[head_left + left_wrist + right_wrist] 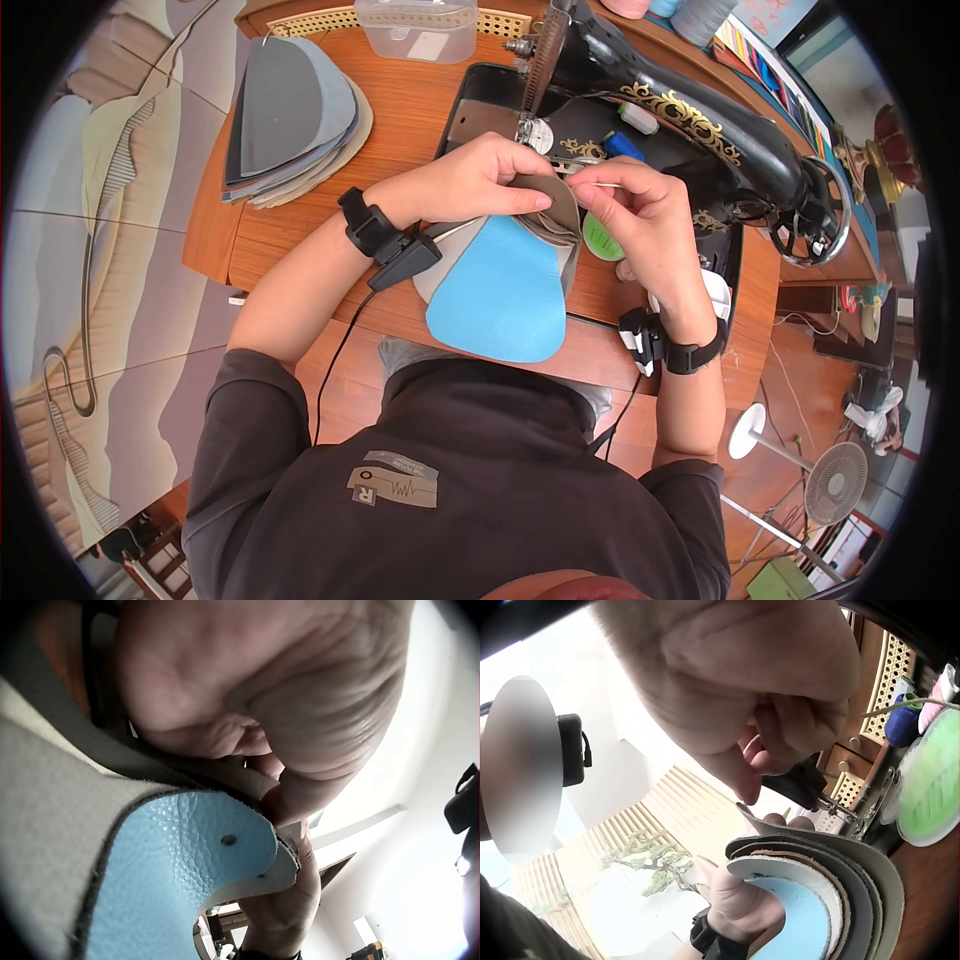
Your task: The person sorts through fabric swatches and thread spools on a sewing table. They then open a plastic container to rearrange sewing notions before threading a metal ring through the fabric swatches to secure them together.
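My left hand [480, 185] pinches the narrow end of a fanned stack of leather pieces, thumb on top and fingers beneath. Uppermost lies a light-blue leather piece [505, 295], with brown and grey leather layers [855, 874] under it. A small round hole [228, 840] shows near the blue piece's rounded tip. Just right of the stack's narrow end, my right hand [645, 205] pinches a thin pale cord [911, 705] between thumb and fingers. The cord's free end sticks out past the hand.
A black sewing machine [690, 95] stands behind the hands, with blue thread [622, 146] on its bed. More leather pieces [295, 110] lie stacked at the table's left. A clear plastic box [420, 30] sits at the back; a round green container [600, 238] is beside the right hand.
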